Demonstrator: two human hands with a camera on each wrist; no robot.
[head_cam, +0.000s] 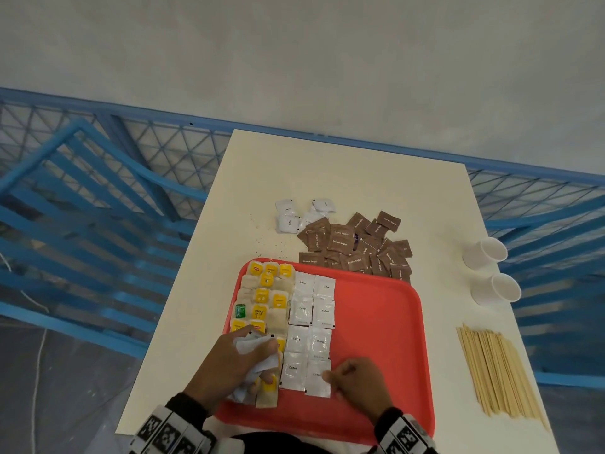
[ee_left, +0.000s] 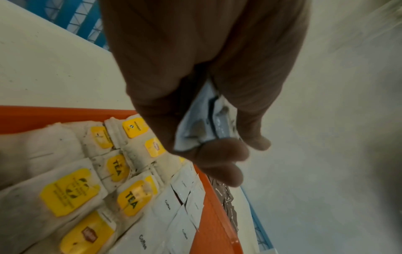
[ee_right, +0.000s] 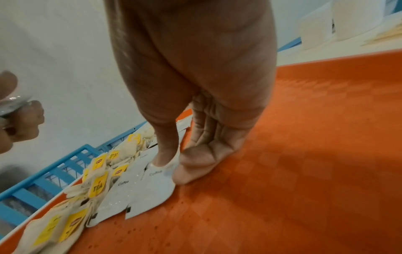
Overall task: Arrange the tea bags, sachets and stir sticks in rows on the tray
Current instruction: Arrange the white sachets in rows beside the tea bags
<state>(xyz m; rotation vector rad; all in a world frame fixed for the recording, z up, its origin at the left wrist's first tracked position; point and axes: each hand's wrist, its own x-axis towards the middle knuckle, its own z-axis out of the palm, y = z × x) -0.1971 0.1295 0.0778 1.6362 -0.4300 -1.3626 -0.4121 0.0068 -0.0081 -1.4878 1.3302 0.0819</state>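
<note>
A red tray (head_cam: 376, 322) holds rows of tea bags (head_cam: 262, 299) with yellow tags on its left and two columns of white coffee sachets (head_cam: 311, 322) beside them. My left hand (head_cam: 255, 358) hovers over the near tea bags and grips a bunch of white sachets (ee_left: 195, 130). My right hand (head_cam: 330, 378) pinches the right edge of the nearest coffee sachet (ee_right: 150, 185), which lies flat on the tray; the thumb (ee_right: 163, 159) is on top of it. Stir sticks (head_cam: 497, 371) lie in a heap on the table, right of the tray.
Beyond the tray's far edge lies a pile of brown sugar sachets (head_cam: 357, 247) and a few loose white sachets (head_cam: 301, 214). Two paper cups (head_cam: 484, 253) lie on their sides at the table's right edge. Blue railings surround the white table (head_cam: 360, 172).
</note>
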